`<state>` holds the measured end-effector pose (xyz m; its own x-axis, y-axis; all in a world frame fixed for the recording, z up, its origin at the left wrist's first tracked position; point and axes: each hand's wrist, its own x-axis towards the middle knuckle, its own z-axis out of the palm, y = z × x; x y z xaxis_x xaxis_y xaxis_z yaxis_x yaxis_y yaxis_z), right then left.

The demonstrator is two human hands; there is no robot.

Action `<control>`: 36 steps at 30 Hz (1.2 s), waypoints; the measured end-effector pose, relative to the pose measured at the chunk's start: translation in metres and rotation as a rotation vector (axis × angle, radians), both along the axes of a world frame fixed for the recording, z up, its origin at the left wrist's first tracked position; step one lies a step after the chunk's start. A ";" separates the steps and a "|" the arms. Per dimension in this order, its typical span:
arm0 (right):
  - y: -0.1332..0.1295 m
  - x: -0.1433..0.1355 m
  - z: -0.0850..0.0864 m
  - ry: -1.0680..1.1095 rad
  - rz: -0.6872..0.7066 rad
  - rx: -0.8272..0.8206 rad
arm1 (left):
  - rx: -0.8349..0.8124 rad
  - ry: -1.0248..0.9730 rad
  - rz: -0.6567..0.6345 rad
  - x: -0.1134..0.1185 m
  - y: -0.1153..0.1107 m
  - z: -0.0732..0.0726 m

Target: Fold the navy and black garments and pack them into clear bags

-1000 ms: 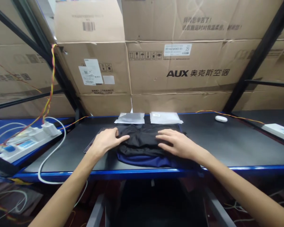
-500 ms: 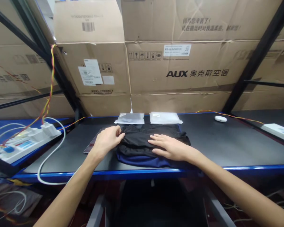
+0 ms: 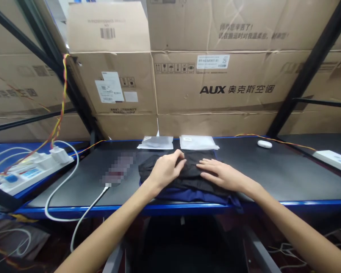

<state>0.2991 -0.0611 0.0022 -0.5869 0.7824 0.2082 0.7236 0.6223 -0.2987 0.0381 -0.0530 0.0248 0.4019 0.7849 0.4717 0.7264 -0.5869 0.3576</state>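
Note:
Black cloth point(image 3: 193, 178) lies in a wrinkled pile on the dark table, over dark blue cloth point(image 3: 187, 195) that shows along the near side. One corner of the blue cloth hangs over the table's front edge at the right. My left hand point(image 3: 169, 168) is on the middle of the black cloth with its fingers curled in; whether cloth is pinched between them is too small to tell. Resting on the right part of the black cloth, my right hand point(image 3: 221, 174) has its fingers spread and lying flat.
Behind the cloth lie two white packets point(image 3: 156, 143) point(image 3: 199, 142). A phone point(image 3: 118, 170) with a white cable is left of it. A white case point(image 3: 264, 144) and power strip point(image 3: 335, 161) are at the right, another strip point(image 3: 31, 172) at the left. Cardboard point(image 3: 238, 102) stands behind.
My left hand has moved right, from the cloth's left edge to its middle, uncovering the phone. My right hand has slid slightly right. A blue corner now hangs over the front edge.

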 end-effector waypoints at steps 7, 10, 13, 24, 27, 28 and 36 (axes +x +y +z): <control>0.013 0.026 -0.016 0.069 -0.123 0.068 | -0.076 0.163 -0.256 0.017 -0.007 -0.019; 0.014 0.031 -0.022 0.082 -0.131 0.039 | -0.126 0.097 -0.336 0.010 -0.010 -0.011; 0.014 0.031 -0.025 0.053 -0.130 0.023 | -0.188 -0.038 -0.383 0.001 -0.009 -0.001; 0.012 0.029 -0.022 0.018 -0.123 -0.006 | -0.261 -0.276 -0.121 -0.031 0.014 0.004; 0.011 0.029 -0.022 0.016 -0.121 -0.012 | -0.317 -0.274 -0.151 -0.031 0.013 0.002; 0.011 0.029 -0.022 0.016 -0.119 -0.014 | -0.274 -0.241 -0.086 -0.031 0.013 0.002; 0.014 0.030 -0.026 0.043 -0.123 -0.015 | -0.304 0.424 0.439 -0.030 0.008 0.007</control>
<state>0.3288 -0.0469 -0.0237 -0.4771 0.8510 0.2193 0.7804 0.5250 -0.3396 0.0085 -0.0448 0.0319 0.1171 0.9902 0.0763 0.9880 -0.1240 0.0922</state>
